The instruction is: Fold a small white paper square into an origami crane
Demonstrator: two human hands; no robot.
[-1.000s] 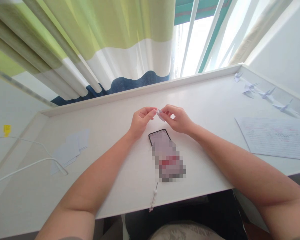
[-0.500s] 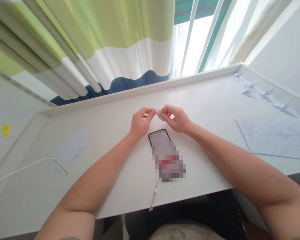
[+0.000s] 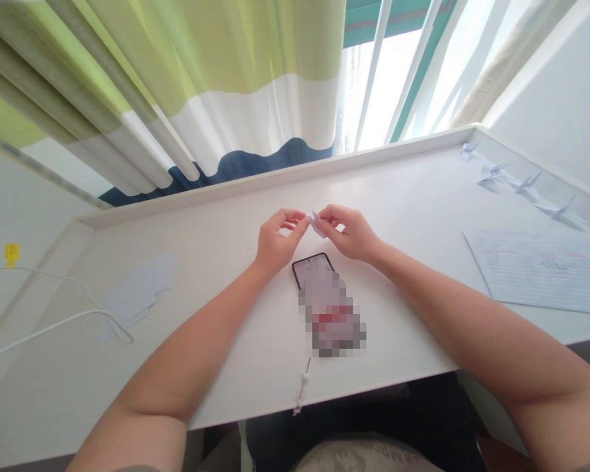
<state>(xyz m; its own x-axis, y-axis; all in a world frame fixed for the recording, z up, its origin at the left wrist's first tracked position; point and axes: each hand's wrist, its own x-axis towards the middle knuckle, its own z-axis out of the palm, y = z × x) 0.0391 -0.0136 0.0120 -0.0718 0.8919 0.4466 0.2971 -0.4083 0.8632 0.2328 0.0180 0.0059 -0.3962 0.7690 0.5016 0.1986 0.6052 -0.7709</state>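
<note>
**Head view: both hands pinch one small paper fold above the surface**

Your left hand [image 3: 278,239] and right hand [image 3: 349,233] are together, their fingertips closed from either side on a small folded paper piece [image 3: 315,224]. You hold it up between them, above the surface [image 3: 226,223] and just far of one phone [image 3: 311,270], which is partly blurred out.

As things lie, four paper cranes [image 3: 526,183] look finished, standing in a line along the far right edge. The piece in your fingers looks part-folded, though its exact shape is too small to tell. On the left lie about four blank paper squares [image 3: 137,292], overlapping too much for a sure count, and they look unfolded.

There is also one lined paper sheet [image 3: 541,272] at right, one white cable [image 3: 54,321] at left, and one yellow tag [image 3: 12,254] beside it.
</note>
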